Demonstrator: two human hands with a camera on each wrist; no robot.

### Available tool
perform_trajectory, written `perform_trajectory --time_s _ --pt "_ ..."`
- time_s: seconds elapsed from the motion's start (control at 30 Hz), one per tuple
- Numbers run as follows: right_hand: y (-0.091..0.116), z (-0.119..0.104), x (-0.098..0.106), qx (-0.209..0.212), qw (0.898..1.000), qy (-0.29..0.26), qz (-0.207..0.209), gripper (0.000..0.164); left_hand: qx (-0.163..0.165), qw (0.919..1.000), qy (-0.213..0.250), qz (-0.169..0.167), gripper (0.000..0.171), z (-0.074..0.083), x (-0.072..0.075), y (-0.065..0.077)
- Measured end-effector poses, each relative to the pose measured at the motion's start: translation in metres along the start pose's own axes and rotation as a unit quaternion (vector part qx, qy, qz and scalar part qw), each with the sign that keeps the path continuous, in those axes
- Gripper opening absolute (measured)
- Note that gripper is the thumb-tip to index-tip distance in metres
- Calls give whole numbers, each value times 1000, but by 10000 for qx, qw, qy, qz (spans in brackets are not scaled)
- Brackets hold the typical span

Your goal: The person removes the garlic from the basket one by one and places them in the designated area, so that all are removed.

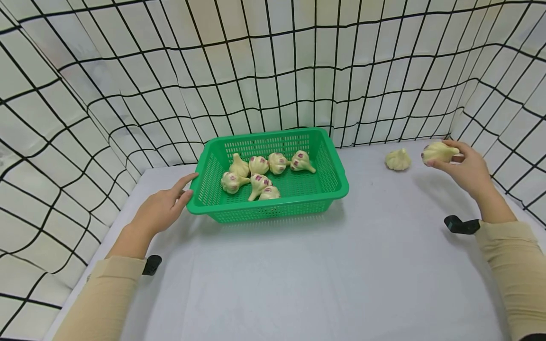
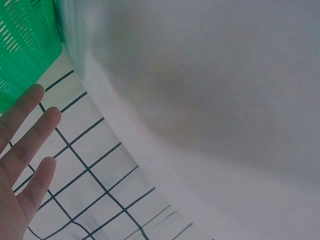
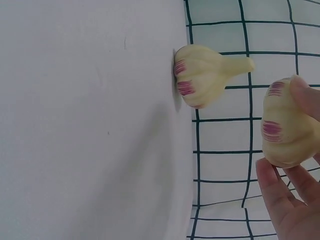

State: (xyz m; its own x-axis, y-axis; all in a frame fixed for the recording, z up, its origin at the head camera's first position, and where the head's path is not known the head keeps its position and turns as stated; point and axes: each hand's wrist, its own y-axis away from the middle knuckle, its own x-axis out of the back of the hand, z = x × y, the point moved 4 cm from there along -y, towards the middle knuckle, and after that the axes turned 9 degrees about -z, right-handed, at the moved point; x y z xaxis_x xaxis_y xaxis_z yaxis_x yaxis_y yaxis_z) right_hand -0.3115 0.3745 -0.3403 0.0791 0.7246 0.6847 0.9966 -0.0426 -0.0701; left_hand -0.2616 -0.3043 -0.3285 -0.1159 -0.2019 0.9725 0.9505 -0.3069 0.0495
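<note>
My right hand (image 1: pixel 469 168) pinches a garlic bulb (image 1: pixel 439 153) between thumb and fingers, raised over the table's right side. In the right wrist view this bulb (image 3: pixel 285 125) shows purple streaks. Just left of it a second garlic bulb (image 1: pixel 398 159) sits on the table. A green plastic basket (image 1: pixel 273 210) stands at the middle with several garlic bulbs (image 1: pixel 259 166) gathered mostly in its left half. My left hand (image 1: pixel 159 208) touches the basket's left rim with its fingertips. The left wrist view shows those fingers (image 2: pixel 32 135) extended beside the basket's mesh wall (image 2: pixel 25 45).
A white cloth covers the table (image 1: pixel 273 279). Black netting (image 1: pixel 281 76) over white sheeting rises behind the basket and along the left and right sides. A dark wrist mount (image 1: pixel 462 225) sticks out near the right sleeve, another (image 1: pixel 151 264) near the left.
</note>
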Motion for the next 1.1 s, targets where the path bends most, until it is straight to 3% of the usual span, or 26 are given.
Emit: perform_trajectory --time_s 0.33,0.6,1.1 --pt "-20 12 -8 -165 9991 39 -383 91 23 10000 -22 -13 58 -1 0 0" --pt "-35 14 -11 -152 9987 343 -354 86 39 10000 -15 -32 58 0 0 3" --pt "-45 25 -15 -249 9976 535 -355 81 3 10000 -37 0 58 0 1 0"
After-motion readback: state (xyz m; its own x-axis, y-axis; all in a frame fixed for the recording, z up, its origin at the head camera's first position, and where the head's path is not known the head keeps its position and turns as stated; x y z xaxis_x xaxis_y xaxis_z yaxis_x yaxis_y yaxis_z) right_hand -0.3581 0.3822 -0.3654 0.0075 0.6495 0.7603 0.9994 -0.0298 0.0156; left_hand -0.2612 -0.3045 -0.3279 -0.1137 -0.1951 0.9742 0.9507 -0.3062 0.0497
